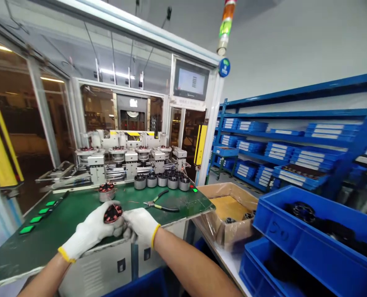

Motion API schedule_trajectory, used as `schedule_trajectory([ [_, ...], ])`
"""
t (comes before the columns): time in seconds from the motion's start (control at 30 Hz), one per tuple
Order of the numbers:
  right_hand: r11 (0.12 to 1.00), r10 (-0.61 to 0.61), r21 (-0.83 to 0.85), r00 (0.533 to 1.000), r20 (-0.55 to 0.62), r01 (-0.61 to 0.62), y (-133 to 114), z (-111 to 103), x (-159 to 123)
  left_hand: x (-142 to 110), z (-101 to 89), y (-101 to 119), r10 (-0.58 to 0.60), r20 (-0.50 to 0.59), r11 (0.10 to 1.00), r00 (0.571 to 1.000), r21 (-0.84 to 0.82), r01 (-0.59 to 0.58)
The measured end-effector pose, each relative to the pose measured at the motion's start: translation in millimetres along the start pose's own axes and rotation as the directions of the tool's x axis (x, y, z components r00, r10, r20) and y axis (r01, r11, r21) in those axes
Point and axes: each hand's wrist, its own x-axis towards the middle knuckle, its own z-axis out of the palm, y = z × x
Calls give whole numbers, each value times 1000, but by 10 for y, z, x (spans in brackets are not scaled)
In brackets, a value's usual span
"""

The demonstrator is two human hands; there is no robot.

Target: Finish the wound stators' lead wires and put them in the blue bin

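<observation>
Both my hands wear white gloves with yellow cuffs. My left hand (89, 235) and my right hand (140, 225) are closed together around a round motor stator (113, 214) with red copper windings, held just above the green worktable (47, 227) near its front edge. Another stator (106, 192) with red windings stands on the table behind my hands. A row of several grey stators (161, 180) lines the back of the table by the machine. Pliers (160, 202) with green-yellow handles lie to the right of my hands.
An enclosed assembly machine (128, 156) with a screen (191, 82) stands behind the table. Green buttons (38, 216) sit at the table's left. A cardboard box (229, 208) and blue bins (310, 239) with dark parts are at right; blue shelving (279, 152) stands beyond.
</observation>
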Motion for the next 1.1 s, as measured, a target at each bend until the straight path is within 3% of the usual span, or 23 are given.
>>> schedule_trajectory([
  [0.03, 998, -17, -53, 1000, -26, 15, 0, -71, -51, -9, -1, 15, -3, -1, 1000, 1000, -11, 3],
  [0.1, 934, -165, -329, 984, -59, 137, -29, -223, -151, -17, 0, 43, -5, -10, 1000, 1000, -21, 5],
  [0.2, 579, -442, -704, 884, 153, 411, -142, -365, -183, -12, 5, 88, -7, -17, 1000, 1000, -27, 7],
  [0.23, 536, -446, -721, 873, 200, 439, -185, -376, -152, -9, 8, 96, -14, -18, 1000, 1000, -26, 14],
  [0.27, 595, -406, -689, 895, 186, 413, -222, -370, -105, -7, 12, 96, -30, -20, 999, 999, -19, 30],
  [0.33, 800, -238, -552, 969, 68, 235, -266, -317, -12, -2, 23, 75, -74, -27, 997, 997, 10, 74],
  [0.4, 905, -85, -416, 996, 19, 85, -267, -223, 8, 1, 35, 38, -113, -39, 993, 993, 33, 114],
  [0.57, 930, -109, -363, 989, -101, 65, -204, 56, -306, -4, 34, 39, -78, -22, 997, 997, -30, 78],
  [0.73, 800, -73, -588, 955, -288, -116, -159, 170, -349, -32, -36, 128, -35, -1, 999, 999, -33, 35],
  [0.77, 842, -35, -524, 957, -287, -127, -150, 167, -309, -36, -53, 136, -26, 7, 999, 1000, -38, 27],
  [0.83, 965, 44, -241, 974, -220, -99, -129, 152, -228, -41, -85, 141, -15, 29, 998, 999, -63, 16],
  [0.93, 984, 110, 148, 993, -39, -103, -78, 145, -156, -55, -123, 136, 7, 50, 996, 999, -87, -2],
  [1.0, 975, 110, 189, 993, 47, -117, -26, 138, -162, -70, -146, 133, 35, 53, 996, 998, -85, -30],
  [1.1, 995, 54, 81, 999, -1, -53, 33, 36, -229, -85, -182, 143, 62, 43, 995, 997, -84, -58],
])
